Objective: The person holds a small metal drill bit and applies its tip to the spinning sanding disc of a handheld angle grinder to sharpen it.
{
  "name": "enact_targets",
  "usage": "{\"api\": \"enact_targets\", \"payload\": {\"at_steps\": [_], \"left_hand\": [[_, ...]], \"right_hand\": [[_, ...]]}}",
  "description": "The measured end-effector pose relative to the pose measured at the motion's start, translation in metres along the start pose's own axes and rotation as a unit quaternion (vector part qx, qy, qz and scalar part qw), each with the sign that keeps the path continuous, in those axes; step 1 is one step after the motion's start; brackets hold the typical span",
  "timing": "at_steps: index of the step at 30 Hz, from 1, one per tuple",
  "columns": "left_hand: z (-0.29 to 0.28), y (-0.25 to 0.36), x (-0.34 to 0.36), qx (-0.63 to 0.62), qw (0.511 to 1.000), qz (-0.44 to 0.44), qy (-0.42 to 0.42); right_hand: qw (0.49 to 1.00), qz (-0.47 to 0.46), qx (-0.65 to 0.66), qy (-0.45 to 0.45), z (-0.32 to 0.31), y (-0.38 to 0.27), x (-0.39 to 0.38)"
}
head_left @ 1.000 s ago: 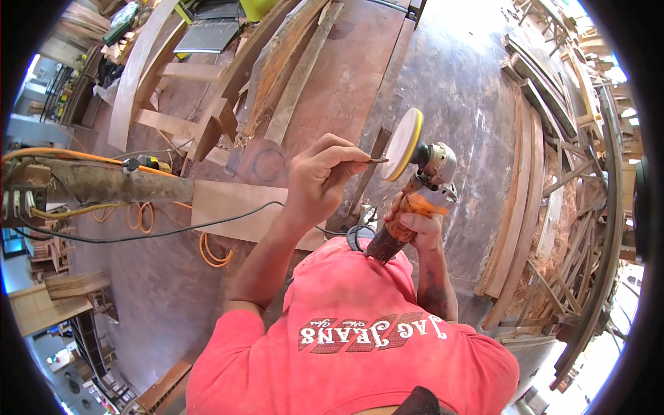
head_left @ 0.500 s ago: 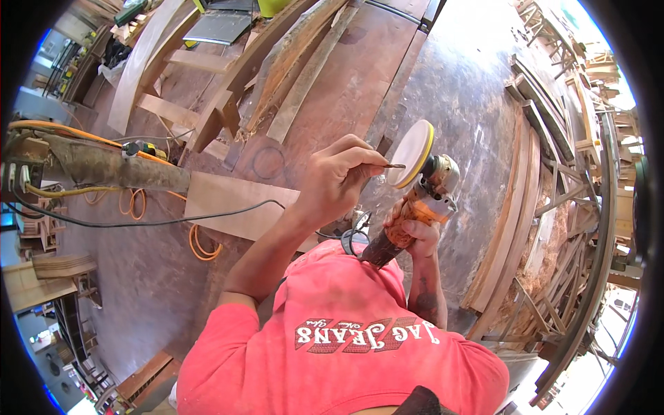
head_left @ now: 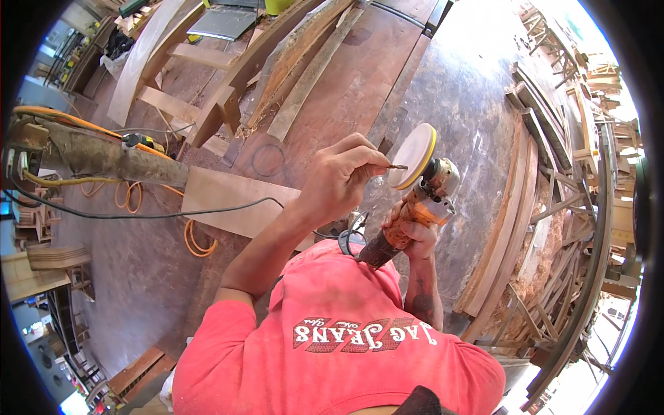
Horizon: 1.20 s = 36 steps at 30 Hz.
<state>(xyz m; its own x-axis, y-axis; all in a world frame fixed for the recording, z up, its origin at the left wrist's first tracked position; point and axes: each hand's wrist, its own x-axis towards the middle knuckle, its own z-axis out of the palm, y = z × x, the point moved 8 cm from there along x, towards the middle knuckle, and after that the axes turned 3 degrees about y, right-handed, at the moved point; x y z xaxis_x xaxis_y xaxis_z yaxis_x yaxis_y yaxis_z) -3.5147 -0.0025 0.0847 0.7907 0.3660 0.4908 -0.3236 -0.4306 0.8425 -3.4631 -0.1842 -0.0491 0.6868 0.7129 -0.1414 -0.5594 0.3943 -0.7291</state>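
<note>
My right hand (head_left: 420,238) is wrapped round the orange body of an angle grinder (head_left: 417,211), which is tilted with its black rear end near my shirt. On its head sits a round sanding disc (head_left: 408,155), with a pale face and yellow edge turned toward my left side. Between the thumb and fingertips of my left hand (head_left: 337,174) is a thin brown stick-like piece (head_left: 398,167). Its tip overlaps the disc's pale face; I cannot tell whether it touches. The disc looks sharp-edged, without visible blur.
A flat wooden board (head_left: 232,202) lies left of my left forearm. Beyond it are a thick pipe (head_left: 104,155), an orange hose (head_left: 197,238) and a dark cable (head_left: 173,214). A curved wooden frame (head_left: 242,66) stands ahead; long timbers (head_left: 501,228) are stacked at right.
The surroundings have shifted slightly in the picture as the view moved. Both hands keep nearly the same pose, with the stick-like piece still close to the disc.
</note>
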Motion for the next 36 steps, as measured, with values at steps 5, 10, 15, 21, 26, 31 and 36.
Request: {"api": "enact_targets", "payload": {"at_steps": [5,10,15,21,26,31,36], "left_hand": [[0.002,-0.001,-0.003,-0.026,1.000,-0.001,0.008],[0.005,-0.005,-0.009,-0.048,0.999,-0.017,0.017],[0.008,-0.009,-0.012,-0.070,0.997,-0.040,0.020],[0.011,-0.009,-0.015,-0.039,0.998,-0.042,0.018],[0.011,-0.009,-0.017,-0.049,0.998,-0.036,0.024],[0.011,-0.012,-0.017,-0.048,0.998,-0.043,0.012],[0.002,-0.031,-0.022,-0.240,0.960,-0.141,0.022]], "right_hand": [[1.000,-0.001,0.003,0.019,-0.006,0.002,-0.001],[1.000,-0.001,0.013,0.013,-0.007,0.003,-0.002],[1.000,-0.004,0.004,0.011,-0.008,0.002,-0.002],[1.000,-0.003,0.003,0.024,-0.012,0.002,-0.002],[0.999,-0.008,0.017,0.027,-0.015,0.003,-0.001],[0.999,-0.018,-0.005,0.038,-0.016,-0.001,-0.002],[0.997,-0.039,-0.001,0.062,-0.016,-0.008,-0.006]]}}
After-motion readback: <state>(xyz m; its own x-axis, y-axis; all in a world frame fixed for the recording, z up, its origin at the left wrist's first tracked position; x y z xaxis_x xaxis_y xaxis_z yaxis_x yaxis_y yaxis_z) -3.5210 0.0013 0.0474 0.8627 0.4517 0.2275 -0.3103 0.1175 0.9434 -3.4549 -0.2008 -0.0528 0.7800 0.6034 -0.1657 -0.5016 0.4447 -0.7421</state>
